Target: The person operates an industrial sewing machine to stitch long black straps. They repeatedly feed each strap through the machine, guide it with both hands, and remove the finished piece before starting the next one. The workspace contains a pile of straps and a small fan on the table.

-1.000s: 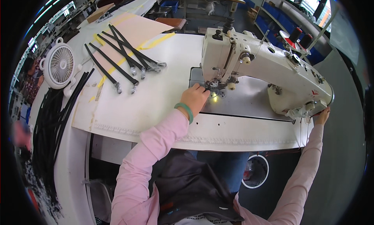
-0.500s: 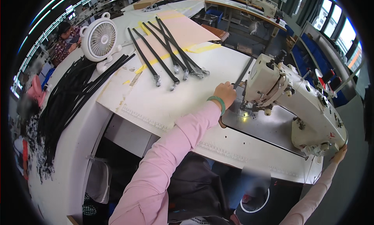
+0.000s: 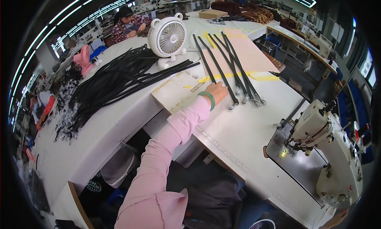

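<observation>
My left hand, with a green bangle at the wrist, is curled over the near end of the leftmost black strap on the white table. Other black straps lie beside it, their near ends wrapped in clear plastic. At the lower right my right hand is by the end of the white sewing machine; its fingers are mostly hidden. Another dark strap lies at the machine's needle area, where a small lamp glows.
A heap of black straps covers the left table, beside a white fan. Pink board with yellow tape lies under the straps' far ends. Across the table sits another person. A pink fan stands farther left.
My left hand has moved left from beside the needle to the leftmost strap. The view has swung left, and my right hand now shows only partly at the lower right.
</observation>
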### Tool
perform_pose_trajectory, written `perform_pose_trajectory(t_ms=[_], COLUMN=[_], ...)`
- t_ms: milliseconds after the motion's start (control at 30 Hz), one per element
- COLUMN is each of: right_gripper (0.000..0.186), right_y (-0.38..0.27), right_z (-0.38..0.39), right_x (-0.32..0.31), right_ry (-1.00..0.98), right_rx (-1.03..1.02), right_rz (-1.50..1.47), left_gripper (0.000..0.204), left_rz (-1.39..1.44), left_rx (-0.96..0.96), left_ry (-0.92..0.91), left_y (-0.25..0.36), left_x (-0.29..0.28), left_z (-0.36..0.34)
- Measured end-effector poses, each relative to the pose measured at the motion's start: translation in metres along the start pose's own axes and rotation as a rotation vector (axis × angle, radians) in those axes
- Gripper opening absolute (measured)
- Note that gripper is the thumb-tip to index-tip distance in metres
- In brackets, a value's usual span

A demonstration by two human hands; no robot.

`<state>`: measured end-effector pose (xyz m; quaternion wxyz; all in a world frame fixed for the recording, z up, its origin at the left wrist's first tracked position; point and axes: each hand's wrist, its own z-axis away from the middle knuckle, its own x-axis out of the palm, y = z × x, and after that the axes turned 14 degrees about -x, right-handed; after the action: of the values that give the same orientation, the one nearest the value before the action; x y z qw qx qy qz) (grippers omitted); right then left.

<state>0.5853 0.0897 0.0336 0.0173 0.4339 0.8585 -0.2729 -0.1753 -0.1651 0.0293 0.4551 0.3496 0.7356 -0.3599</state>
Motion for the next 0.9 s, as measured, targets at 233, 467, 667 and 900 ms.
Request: perform_pose_trajectory(t_ms=[233, 467, 667, 900], right_gripper=[0.021, 0.039, 0.031, 0.02], right_y=[-0.256, -0.376, -0.365, -0.347], right_z=[0.124, 0.2, 0.245, 0.277], right_x=[0.008, 0.043, 0.034, 0.003], right_ry=[-0.752, -1.104, -1.402, -1.738], right_rx=[-0.127, 0.328, 0.75, 0.431], right_rz=[-0.533, -1.346, -1.806, -1.416], left_gripper=[0.002, 0.016, 0.014, 0.019], left_rz=[0.135, 1.633, 1.54, 0.85], left_rx=[0.239, 0.143, 0.739, 0.608], left_ry=[0.012, -1.13, -1.241, -0.445], left_y=[0.024, 0.143, 0.163, 0.141], left_x=[-0.021, -0.124, -0.087, -0.025], left_z=[0.037, 0.094, 0.02, -0.033])
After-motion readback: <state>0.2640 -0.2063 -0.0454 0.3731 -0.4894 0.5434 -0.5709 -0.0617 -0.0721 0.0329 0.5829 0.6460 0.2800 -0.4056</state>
